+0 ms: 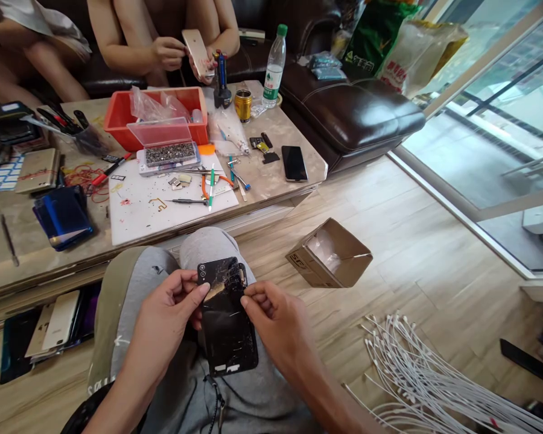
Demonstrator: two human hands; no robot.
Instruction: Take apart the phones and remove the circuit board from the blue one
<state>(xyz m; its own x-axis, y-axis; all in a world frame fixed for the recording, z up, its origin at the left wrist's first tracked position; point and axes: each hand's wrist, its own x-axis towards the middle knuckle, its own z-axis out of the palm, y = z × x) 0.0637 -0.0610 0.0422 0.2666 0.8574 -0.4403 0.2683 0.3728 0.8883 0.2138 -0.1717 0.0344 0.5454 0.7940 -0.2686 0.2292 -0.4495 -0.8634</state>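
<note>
A black smartphone (228, 334) with a cracked, shattered back rests over my lap, its two camera rings at the top left. My left hand (169, 310) grips its left edge, thumb lying on the back near the cameras. On the opposite side, my right hand (271, 307) pinches the upper right edge beside the broken corner. The back panel looks slightly shifted from the body there. White patches show along the phone's bottom end. The fingers under the phone are hidden.
Ahead stands a table with a white work mat (172, 220), a screw box (169, 154), a red bin (158, 114) and another phone (294, 164). A cardboard box (330, 253) and white cables (416, 367) lie on the floor. Another person's hands hold a gold phone (198, 53).
</note>
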